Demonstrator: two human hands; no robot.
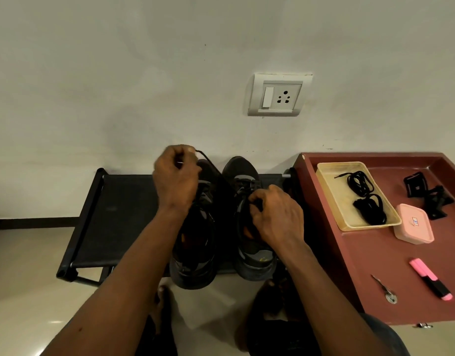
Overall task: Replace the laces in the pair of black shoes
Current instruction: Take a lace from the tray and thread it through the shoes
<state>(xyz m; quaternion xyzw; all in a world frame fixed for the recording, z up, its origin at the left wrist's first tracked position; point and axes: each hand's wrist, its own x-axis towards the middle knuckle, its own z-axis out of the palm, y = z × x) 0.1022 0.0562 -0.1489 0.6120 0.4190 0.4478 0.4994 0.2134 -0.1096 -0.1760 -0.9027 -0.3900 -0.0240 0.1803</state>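
The right grip point(275, 214) pinches the right shoe point(254, 255) at its eyelets; left of it, the left grip point(176, 181) pinches a black lace point(208, 161) rising from the left shoe point(195, 253) beneath. Spare laces point(360, 186) lie in a tray point(324, 179) further right

Head view: one worn wide-angle camera, facing forward and down.
It looks from close above, along both forearms, onto the shoes point(254, 255) on the rack point(123, 201). The wall point(144, 73) ahead fills the upper half; the table point(375, 265) runs off the right edge.
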